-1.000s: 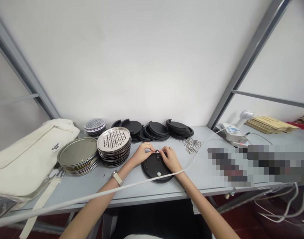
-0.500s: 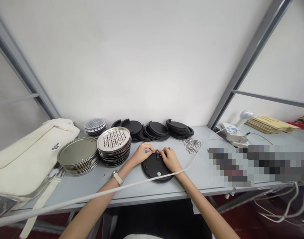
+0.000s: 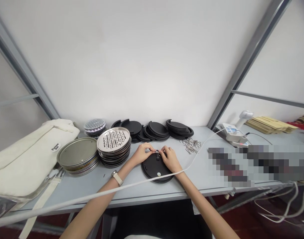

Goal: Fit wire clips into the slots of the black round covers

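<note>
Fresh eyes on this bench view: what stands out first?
The left hand and right hand meet at a small metal piece by the far edge of a black disc. Left of them stands a silver-topped stack of plates; a white cable sweeps across the foreground.

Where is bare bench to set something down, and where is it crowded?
Bare tabletop shows right of the right hand, between the metal hooks and the front edge; farther right is pixelated. A smaller patch lies between the metal disc stacks and the left forearm. Crowded: along the wall (black discs) and at left (cream bag).
</note>
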`<state>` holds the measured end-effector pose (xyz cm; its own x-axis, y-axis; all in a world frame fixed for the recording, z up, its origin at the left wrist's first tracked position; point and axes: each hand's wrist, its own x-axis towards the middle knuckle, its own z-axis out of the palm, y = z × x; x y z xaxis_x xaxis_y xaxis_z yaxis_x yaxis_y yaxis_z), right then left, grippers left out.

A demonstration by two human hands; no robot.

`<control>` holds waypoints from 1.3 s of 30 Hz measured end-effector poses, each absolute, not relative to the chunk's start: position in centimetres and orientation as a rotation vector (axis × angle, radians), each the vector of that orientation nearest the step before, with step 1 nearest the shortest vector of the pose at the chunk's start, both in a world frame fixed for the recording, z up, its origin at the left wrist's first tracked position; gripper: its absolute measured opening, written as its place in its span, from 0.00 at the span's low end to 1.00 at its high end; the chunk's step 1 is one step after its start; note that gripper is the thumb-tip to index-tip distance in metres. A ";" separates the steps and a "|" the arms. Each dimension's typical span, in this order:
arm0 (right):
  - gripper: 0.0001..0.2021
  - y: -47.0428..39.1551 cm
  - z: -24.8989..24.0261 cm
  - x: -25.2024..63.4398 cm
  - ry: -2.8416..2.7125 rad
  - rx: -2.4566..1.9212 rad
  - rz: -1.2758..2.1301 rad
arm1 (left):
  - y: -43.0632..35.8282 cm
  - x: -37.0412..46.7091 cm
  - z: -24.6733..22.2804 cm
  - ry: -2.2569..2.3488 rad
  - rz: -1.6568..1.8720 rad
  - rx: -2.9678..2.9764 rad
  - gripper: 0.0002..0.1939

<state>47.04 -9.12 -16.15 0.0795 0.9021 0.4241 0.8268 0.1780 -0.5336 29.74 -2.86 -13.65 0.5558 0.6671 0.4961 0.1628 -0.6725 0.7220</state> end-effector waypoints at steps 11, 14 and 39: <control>0.10 -9.1 -16.1 47.0 -1.730 -1.632 0.144 | -3.0 29.8 -13.4 0.676 1.050 2.157 0.05; 0.08 -9.1 -16.1 46.9 -1.701 -1.601 0.128 | -3.0 29.8 -13.4 0.670 1.043 2.153 0.05; 0.07 -9.1 -16.2 46.8 -1.706 -1.636 0.081 | -2.9 29.8 -13.6 0.670 1.036 2.134 0.05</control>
<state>46.83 -9.10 -16.19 0.1063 0.8789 0.4649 0.8308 0.1783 -0.5272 29.84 -2.88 -13.56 0.5541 0.6819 0.4775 0.1553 -0.6482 0.7454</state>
